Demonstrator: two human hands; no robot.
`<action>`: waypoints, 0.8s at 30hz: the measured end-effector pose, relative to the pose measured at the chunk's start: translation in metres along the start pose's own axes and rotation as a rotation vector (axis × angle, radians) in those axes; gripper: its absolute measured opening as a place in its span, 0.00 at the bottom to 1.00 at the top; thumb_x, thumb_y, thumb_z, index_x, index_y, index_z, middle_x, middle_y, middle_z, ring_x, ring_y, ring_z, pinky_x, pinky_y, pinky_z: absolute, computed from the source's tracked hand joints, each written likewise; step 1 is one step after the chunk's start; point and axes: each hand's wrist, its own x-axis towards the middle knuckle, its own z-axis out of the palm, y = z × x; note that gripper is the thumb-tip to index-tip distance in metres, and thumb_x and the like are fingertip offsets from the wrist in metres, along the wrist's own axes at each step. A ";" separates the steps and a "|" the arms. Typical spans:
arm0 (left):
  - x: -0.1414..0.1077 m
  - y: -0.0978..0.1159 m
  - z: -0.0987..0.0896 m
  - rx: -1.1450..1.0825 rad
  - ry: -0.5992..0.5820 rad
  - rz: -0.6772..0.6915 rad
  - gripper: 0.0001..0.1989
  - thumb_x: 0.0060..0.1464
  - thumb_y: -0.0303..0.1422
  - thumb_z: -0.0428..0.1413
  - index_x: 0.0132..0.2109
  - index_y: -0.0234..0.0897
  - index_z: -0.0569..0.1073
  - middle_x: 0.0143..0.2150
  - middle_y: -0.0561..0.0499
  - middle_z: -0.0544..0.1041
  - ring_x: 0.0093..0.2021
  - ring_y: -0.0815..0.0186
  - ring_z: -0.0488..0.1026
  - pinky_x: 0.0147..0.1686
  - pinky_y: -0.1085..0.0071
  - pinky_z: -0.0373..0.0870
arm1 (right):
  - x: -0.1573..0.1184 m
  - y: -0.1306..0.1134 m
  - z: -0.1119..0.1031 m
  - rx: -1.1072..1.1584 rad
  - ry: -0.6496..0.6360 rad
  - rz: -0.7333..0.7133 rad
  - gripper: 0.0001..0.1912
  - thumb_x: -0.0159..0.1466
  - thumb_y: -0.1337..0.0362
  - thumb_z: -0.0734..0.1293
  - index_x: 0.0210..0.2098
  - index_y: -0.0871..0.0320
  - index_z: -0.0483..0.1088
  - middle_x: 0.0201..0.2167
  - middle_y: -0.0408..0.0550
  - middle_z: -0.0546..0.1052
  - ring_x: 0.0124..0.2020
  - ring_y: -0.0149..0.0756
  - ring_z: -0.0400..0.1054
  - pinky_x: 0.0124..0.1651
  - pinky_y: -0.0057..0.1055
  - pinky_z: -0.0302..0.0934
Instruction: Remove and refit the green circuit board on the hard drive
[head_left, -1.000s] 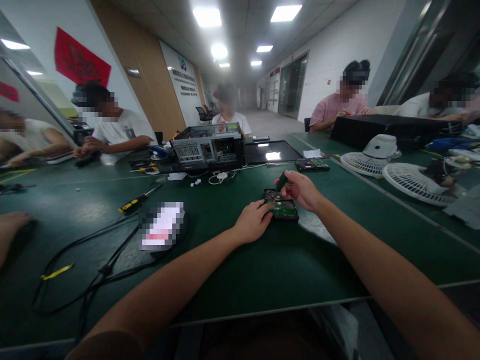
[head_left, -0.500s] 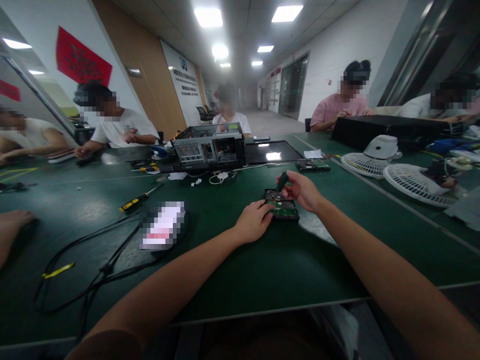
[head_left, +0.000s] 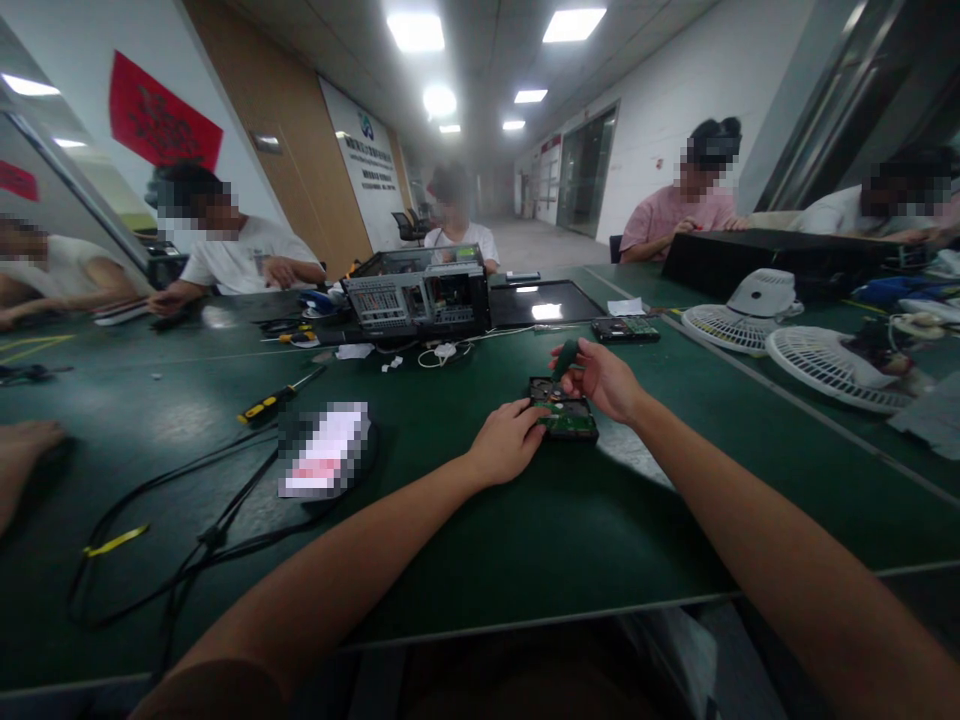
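2 hands are working on 1 small black hard drive with its green circuit board facing up (head_left: 564, 413), which is lying flat on the dark green table mat (head_left: 465, 560), just beyond my reach centre. My left hand (head_left: 504, 443) is pressing down on the drive's near-left edge, fingers curled loosely over it, holding nothing else. My right hand (head_left: 602, 378) is closed around the green-handled screwdriver (head_left: 564, 360), which I am holding nearly upright with its tip going down to the far side of the board; the tip itself is too small to make out.

Judging progress: the board is sitting on the drive body, not lifted, so I am reading this as the unscrewing stage. I cannot tell how many screws are out; no loose screws are showing beside the drive. Lifting the board off appears to remain undone.

Well apart on the mat: a yellow-and-black-handled screwdriver (head_left: 279, 398), an open grey computer case (head_left: 417, 297), a second flat drive with green board (head_left: 625, 329), 2 white fan grilles (head_left: 832, 368), black cables (head_left: 187, 540).
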 end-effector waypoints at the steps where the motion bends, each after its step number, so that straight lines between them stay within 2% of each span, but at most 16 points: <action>1: 0.000 0.000 0.000 -0.001 -0.002 0.000 0.20 0.72 0.37 0.49 0.66 0.44 0.70 0.69 0.43 0.69 0.67 0.52 0.67 0.66 0.50 0.66 | 0.000 0.000 0.000 -0.002 0.003 -0.003 0.18 0.68 0.49 0.65 0.42 0.58 0.74 0.43 0.54 0.80 0.25 0.31 0.68 0.24 0.30 0.59; 11: -0.001 0.002 -0.004 -0.013 0.004 0.006 0.20 0.72 0.37 0.48 0.66 0.44 0.71 0.69 0.43 0.69 0.67 0.53 0.68 0.66 0.50 0.66 | -0.002 -0.001 0.003 -0.069 0.009 -0.053 0.17 0.63 0.50 0.73 0.36 0.57 0.71 0.43 0.54 0.82 0.25 0.31 0.71 0.23 0.28 0.59; 18: -0.001 0.001 -0.003 0.000 0.009 0.009 0.20 0.71 0.37 0.49 0.66 0.43 0.70 0.68 0.43 0.69 0.66 0.52 0.68 0.66 0.51 0.66 | -0.004 -0.003 0.003 -0.091 0.001 -0.034 0.20 0.64 0.49 0.72 0.50 0.54 0.74 0.42 0.50 0.81 0.24 0.30 0.70 0.22 0.28 0.56; 24: -0.001 0.001 -0.003 -0.003 0.014 0.024 0.20 0.71 0.37 0.49 0.66 0.42 0.71 0.67 0.42 0.70 0.65 0.52 0.69 0.65 0.51 0.67 | -0.003 -0.001 0.001 -0.106 0.005 -0.057 0.17 0.65 0.50 0.71 0.44 0.57 0.77 0.46 0.53 0.81 0.25 0.30 0.69 0.22 0.28 0.57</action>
